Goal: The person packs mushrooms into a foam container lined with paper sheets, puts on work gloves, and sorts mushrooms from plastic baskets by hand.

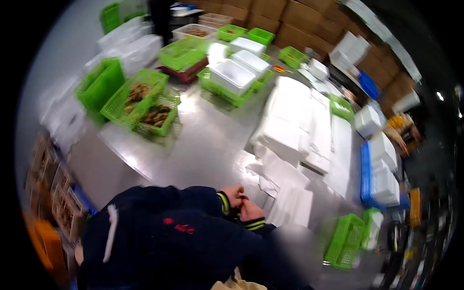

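Note:
My left hand [234, 195] and my right hand [252, 210] meet in front of my navy jacket [164, 241], at the near edge of the metal table [203, 140]. The fingers of both are closed together. A small red spot shows between them, too small to name. Just right of my hands lie crumpled white sheets [278, 171] and a folded white stack [291, 207]. Farther back on the table is a large pile of white sheets or bags [285, 116].
Green baskets [108, 106] with brownish contents stand at the left. White foam boxes [234, 76] sit in green crates at the back. More green baskets [344, 241] are at the lower right, beyond them a blue crate [366, 176]. Another person [400, 128] is far right. Cardboard boxes [302, 21] line the back.

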`<state>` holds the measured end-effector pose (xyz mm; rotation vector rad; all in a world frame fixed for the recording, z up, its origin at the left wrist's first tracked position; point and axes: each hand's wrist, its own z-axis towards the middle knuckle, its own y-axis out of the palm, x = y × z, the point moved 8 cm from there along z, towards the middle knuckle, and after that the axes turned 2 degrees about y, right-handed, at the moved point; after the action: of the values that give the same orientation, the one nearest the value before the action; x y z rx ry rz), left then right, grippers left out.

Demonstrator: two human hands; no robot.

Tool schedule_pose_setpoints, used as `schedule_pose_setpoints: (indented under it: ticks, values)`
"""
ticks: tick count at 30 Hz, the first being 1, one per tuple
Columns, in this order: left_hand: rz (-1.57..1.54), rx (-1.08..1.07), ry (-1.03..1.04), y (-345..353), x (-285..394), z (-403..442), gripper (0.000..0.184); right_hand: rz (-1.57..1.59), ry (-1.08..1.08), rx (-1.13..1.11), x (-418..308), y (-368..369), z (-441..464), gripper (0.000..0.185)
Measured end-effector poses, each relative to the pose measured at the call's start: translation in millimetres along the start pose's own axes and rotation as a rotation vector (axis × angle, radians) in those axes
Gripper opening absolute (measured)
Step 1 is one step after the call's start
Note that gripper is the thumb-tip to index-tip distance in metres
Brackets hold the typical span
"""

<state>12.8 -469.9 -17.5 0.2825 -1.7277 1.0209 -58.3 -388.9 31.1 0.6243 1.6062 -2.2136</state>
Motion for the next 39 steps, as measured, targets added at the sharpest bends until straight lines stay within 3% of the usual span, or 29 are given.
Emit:
schedule_pose_setpoints:
  ticks: [1, 3, 6, 9, 14, 15, 18, 19, 20, 21, 23, 27, 29, 32, 33, 34, 36, 39]
  values:
    - [0.042, -0.104, -0.078, -6.0, 10.0, -3.2, 0.027, 0.007, 0.009, -0.015, 1.7, 2.8, 1.8, 0.009]
    - [0.238, -0.112, -0.092, -4.7, -3.1, -4.1, 0.025, -0.078, 0.066, -0.068, 8.5, -0.6, 2.8, 0.011]
    - [0.442, -0.177, -0.02, -7.4, -19.7, 7.2, 0.018, -0.211, 0.105, -0.237, 10.9, 14.4, 3.7, 0.013]
    - [0.667, -0.237, -0.05, -15.4, -17.8, 18.3, 0.027, -0.26, 0.15, -0.407, 11.3, 22.3, -1.3, 0.015]
    - [0.579, -0.272, 0.181, -2.5, 42.6, 4.2, 0.027, -0.231, 0.39, -0.768, 26.2, 43.4, -9.4, 0.023]
    - [0.54, -0.271, 0.28, 4.4, 60.5, -1.7, 0.027, -0.113, 0.549, -0.679, 48.0, 50.7, -10.6, 0.025]
    - [0.532, -0.334, 0.371, 19.8, 78.6, -14.3, 0.027, 0.593, 0.538, -0.365, 91.1, 81.9, 0.6, 0.023]
    - [0.514, -0.359, 0.42, 25.6, 73.0, -15.8, 0.026, 0.319, 0.12, -0.3, 91.4, 76.0, 10.9, 0.024]
    - [0.535, -0.4, 0.377, 28.4, 69.6, -17.3, 0.025, 0.312, 0.129, -0.291, 77.5, 53.1, 17.3, 0.024]
    - [0.535, -0.406, 0.401, 29.2, 71.5, -18.6, 0.025, 0.397, -0.032, -0.221, 27.6, -2.2, 30.9, 0.028]
    - [0.569, -0.433, 0.414, 31.4, 71.1, -16.1, 0.024, 0.47, -0.183, -0.143, -2.7, -39.3, 33.9, 0.035]
    - [0.319, -0.475, 0.546, 31.9, 85.9, -27.1, 0.023, 0.816, 0.039, -0.18, 8.7, -22.0, 35.3, 0.03]
    - [0.195, -0.463, 0.533, 29.1, 86.4, -27.2, 0.023, 0.071, -0.219, -0.046, -10.7, -30.2, 40.8, 0.03]
    - [-0.059, -0.449, 0.462, 21.6, 93.3, -26.4, 0.024, -0.055, -0.113, -0.174, 15.1, 7.8, 35.9, 0.034]
    - [-0.03, -0.436, 0.555, 21.7, 96.6, -30.1, 0.024, -0.056, 0.153, -0.356, 31.4, 27.8, 35.3, 0.036]
    - [-0.002, -0.42, 0.648, 20.7, 100.2, -34.0, 0.024, -0.106, 0.034, -0.384, 22.8, 30.2, 31.7, 0.032]
    - [0.024, -0.534, 0.788, 28.7, 102.1, -42.4, 0.019, 0.222, 0.232, -0.04, 42.6, 29.5, 30.5, 0.025]
    - [0.025, -0.673, 0.82, 40.5, 98.3, -52.4, 0.021, 0.701, 0.167, -0.069, 27.3, 27.1, 24.6, 0.042]
